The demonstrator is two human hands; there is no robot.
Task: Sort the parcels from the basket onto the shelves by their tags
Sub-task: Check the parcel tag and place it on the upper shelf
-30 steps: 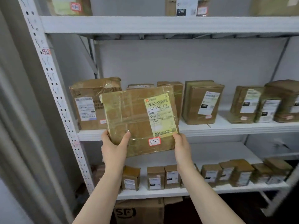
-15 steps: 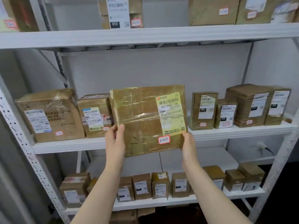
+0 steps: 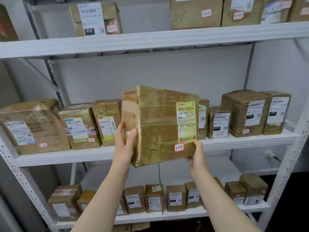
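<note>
A person's left hand grips the left edge of a tape-wrapped brown parcel, thumb across the front, fingers curled round the side. The right hand holds the lower-right corner, thumb on the front just beside a red-bordered tag handwritten "3-2-5", fingers tucked underneath. Both hands are closed on this one parcel. It is up in the air, tilted, in front of the middle shelf, its bottom edge below the shelf lip; whether it touches the shelf can't be told. One yellow shipping label sits at its upper right.

Counts, L to R: the middle shelf holds 7 cardboard boxes, 3 to the left of the held parcel and 4 to the right, the nearest partly hidden behind it. The top shelf shows at least 4 taped boxes, w/ more cut off by the frame. The bottom shelf has approx. 10 small boxes in a row, some hidden by the forearms.

The shelving is white metal w/ perforated uprights at both sides. A plain pale wall stands behind.
</note>
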